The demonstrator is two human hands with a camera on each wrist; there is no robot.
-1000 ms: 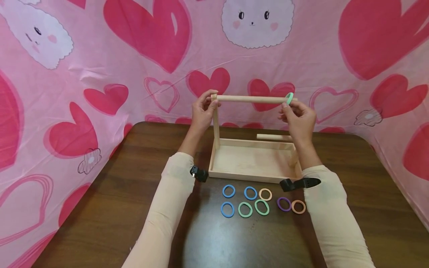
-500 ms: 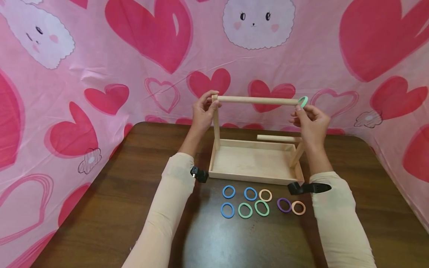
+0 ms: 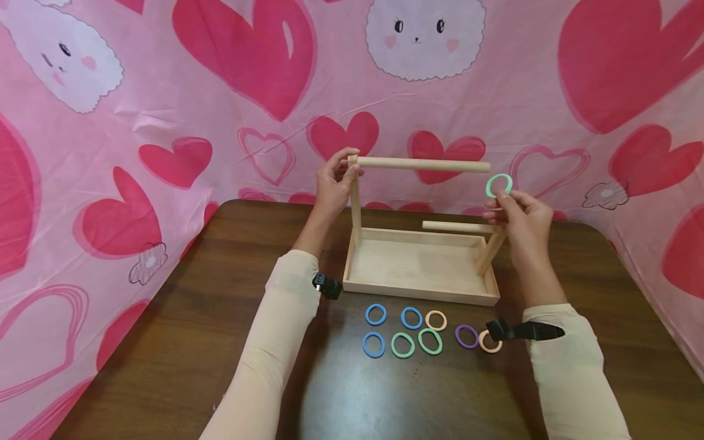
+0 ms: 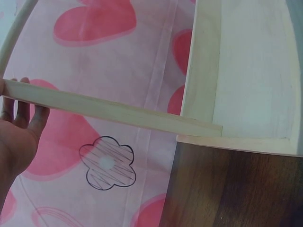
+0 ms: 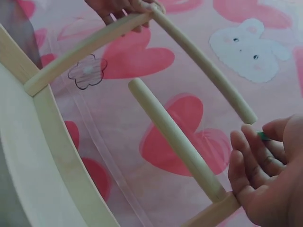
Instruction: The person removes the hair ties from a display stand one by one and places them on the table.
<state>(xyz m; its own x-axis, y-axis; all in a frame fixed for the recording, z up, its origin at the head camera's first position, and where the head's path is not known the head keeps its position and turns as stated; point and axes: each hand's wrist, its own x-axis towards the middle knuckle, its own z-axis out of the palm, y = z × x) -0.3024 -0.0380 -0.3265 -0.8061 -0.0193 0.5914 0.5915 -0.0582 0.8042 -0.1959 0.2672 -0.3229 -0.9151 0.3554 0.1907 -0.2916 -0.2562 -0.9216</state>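
Observation:
A wooden stand has a tray base (image 3: 420, 294), a tall left post (image 3: 355, 205) bearing a long upper rod (image 3: 423, 164), and a shorter right post (image 3: 491, 252) bearing a lower rod (image 3: 456, 227). My left hand (image 3: 333, 182) grips the top of the tall post, fingers behind and thumb in front. Between thumb and fingertips my right hand (image 3: 527, 225) pinches a light green ring (image 3: 489, 188), off the rod and just below and right of its free end. In the right wrist view only a sliver of the green ring (image 5: 262, 135) shows.
In front of the tray lie several rings on the brown table (image 3: 220, 342): blue rings (image 3: 368, 345), green rings (image 3: 395, 349), orange rings (image 3: 428, 320) and a purple ring (image 3: 458, 335). A pink heart-print cloth (image 3: 220, 79) hangs behind and beside the table.
My right hand has slid the green ring rightward off the end of the upper rod, then lowered it slightly. The left hand has kept its grip on the post.

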